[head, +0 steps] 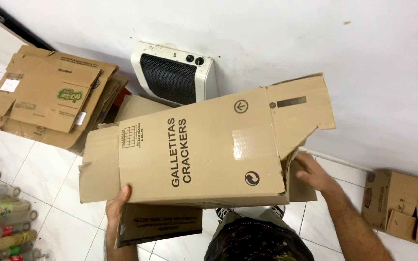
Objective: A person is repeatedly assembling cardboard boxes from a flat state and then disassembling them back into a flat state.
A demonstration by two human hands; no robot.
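A large brown cardboard box (204, 150) with open flaps at both ends is held sideways in front of me, above the tiled floor. My left hand (116, 205) grips its lower left edge, the thumb on the printed face. My right hand (313, 173) presses against the flaps at the box's right end, fingers spread over the cardboard. A loose lower flap (160, 223) hangs beneath the box by my left hand.
A stack of flattened cardboard boxes (49, 96) leans at the wall on the left. A white heater (175, 72) stands against the wall behind the box. A small open box (405, 208) sits on the floor at right. Several plastic bottles (1, 217) lie at the lower left.
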